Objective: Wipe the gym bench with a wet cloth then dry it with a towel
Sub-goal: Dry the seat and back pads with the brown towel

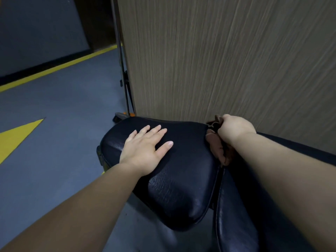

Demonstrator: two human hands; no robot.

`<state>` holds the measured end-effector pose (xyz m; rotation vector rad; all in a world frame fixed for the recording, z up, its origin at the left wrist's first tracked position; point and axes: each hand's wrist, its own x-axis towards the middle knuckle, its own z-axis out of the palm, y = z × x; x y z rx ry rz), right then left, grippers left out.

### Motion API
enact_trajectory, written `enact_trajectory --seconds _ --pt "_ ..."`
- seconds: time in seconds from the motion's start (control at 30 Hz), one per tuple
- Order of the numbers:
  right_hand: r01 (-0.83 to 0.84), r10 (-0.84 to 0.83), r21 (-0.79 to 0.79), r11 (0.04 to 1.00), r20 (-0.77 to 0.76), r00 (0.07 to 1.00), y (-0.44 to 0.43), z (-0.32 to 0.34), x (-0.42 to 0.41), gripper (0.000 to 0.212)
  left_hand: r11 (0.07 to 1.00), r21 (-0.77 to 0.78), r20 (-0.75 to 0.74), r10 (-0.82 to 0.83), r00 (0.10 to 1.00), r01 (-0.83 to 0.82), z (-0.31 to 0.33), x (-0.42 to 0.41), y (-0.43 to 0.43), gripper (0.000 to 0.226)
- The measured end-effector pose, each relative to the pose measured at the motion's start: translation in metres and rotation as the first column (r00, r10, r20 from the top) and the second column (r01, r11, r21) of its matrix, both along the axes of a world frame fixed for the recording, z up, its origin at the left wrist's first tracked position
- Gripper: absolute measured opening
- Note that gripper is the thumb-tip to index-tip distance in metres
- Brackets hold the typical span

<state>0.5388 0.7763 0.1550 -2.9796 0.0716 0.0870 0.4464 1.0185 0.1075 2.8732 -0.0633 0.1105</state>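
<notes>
**Brown cloth bunched up at the bench seam, and zero labels to read**

The right hand (234,127) is fisted around a brown cloth (217,148), fingers curled in tight, with the loose end hanging out below the fist. It sits at the far edge of the bench (181,188), right where the seat meets the back pad (236,224). The left hand (145,148) holds nothing. It's flat on the seat, fingers spread, and looks like it's bracing.

Handling guess: the cloth is soft, light and floppy. It crumples into whatever shape you squeeze it. Wadded like this, only a small patch touches the surface, so I'd flatten it under the palm for wider strokes. I can't tell from here whether it's the wet cloth or the drying towel, or how damp it is.

The bench itself looks like padded black vinyl, a bit glossy and grained. It's probably slick once wet, and that seam is where water would likely collect. It looks heavy enough that it shouldn't scoot around.

Further out there's a wood panel (218,60) right behind the bench, a thin metal stand (125,82) at the panel's edge, and a blue-grey floor (54,124) with a yellow stripe (54,70).

As for brands or writing, I can't see any on the bench, the cloth or anything else.
</notes>
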Motion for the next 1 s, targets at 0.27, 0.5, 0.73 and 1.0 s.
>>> enact_trajectory --seconds 0.27,0.5,0.73,1.0 --pt "-0.023 0.028 -0.172 0.985 0.028 0.999 0.032 0.011 0.023 0.028 0.997 -0.076 0.093 0.008 0.996 -0.001 -0.003 -0.002 0.0 0.077" --pt "-0.24 0.249 -0.136 0.961 0.056 0.967 0.115 0.014 0.028 0.025 0.974 -0.224 0.27 0.107 0.957 -0.046 -0.012 -0.005 0.001 0.067" --pt "-0.334 0.331 0.058 0.941 0.065 0.942 0.13 -0.005 0.024 0.027 0.947 -0.285 0.345 0.244 0.906 -0.147 -0.019 -0.006 0.006 0.053" --pt "-0.156 0.154 0.055 0.986 0.031 0.988 0.079 -0.012 0.031 0.031 0.978 -0.154 0.159 0.164 0.974 -0.14 -0.015 -0.013 0.012 0.065"
